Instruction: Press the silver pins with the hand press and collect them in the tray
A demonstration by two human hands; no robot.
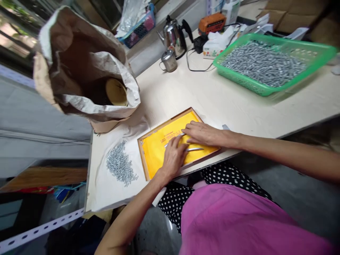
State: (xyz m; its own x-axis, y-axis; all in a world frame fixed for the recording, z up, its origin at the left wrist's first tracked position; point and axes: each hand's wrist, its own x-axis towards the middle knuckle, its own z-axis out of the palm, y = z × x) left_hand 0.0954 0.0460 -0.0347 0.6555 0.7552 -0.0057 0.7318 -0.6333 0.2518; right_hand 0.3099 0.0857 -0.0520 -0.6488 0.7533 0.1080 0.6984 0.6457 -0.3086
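In the head view a shallow tray [143, 159] with a brown rim and a yellow lining lies at the table's front edge. My left hand [174, 157] is over its middle, fingers curled down on a slim silver handle [182, 134]. From the right, my right hand [203, 134] reaches in with its fingertips closed at the far end of the same handle. A second curved silver handle [196, 149] rests on the yellow lining between the hands. Part of the held handle is hidden under my fingers. Small metal pieces sit in the tray's left corner.
Left of the tray, loose screws [120, 164] are heaped on a white cloth [102, 193]. A large paper sack [114, 122] stands behind them. A green basket [239, 83] of metal parts is at back right. Behind are a kettle [174, 37], metal cup [169, 62] and orange battery [211, 24].
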